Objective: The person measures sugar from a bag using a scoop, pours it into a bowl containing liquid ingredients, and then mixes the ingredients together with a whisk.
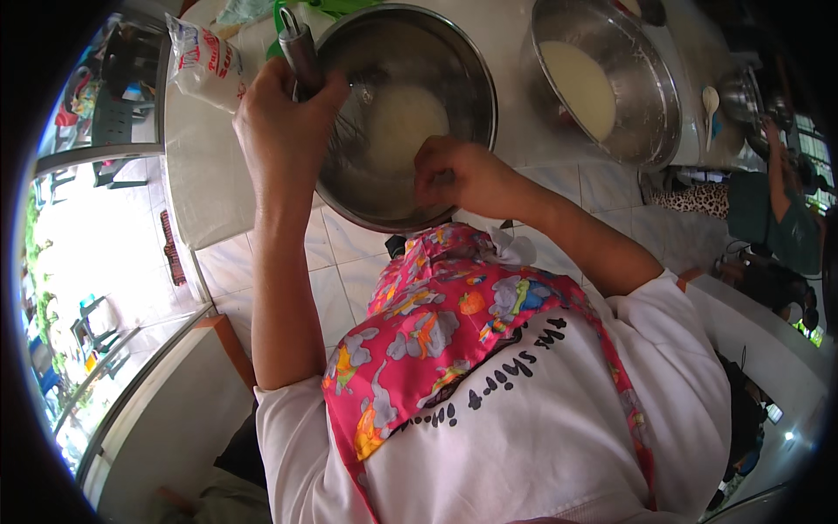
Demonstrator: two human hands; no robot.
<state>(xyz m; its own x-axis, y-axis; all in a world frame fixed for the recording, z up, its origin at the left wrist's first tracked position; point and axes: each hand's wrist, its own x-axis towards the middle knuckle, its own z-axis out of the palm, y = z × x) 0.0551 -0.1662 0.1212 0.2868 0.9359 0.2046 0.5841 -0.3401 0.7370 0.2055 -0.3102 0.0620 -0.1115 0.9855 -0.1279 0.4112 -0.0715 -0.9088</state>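
Note:
A large steel mixing bowl (pixel 458 72) stands in front of me with a pale liquid (pixel 409 118) at its bottom. Over its left side, my left hand (pixel 288 105) grips the handle of a wire whisk (pixel 302 56), whose wires reach down into the bowl. My right hand (pixel 458 173) is over the near right part of the bowl, fingers curled and blurred; whether they hold anything or touch the rim cannot be told.
Right of the bowl, a second steel bowl (pixel 645 98) holds pale batter-like liquid. Farther right lie a light spoon (pixel 710 105) and more metal bowls (pixel 740 95), near another person (pixel 792 223). A printed plastic bag of white contents (pixel 206 65) stands at the left, by green plastic (pixel 337 6).

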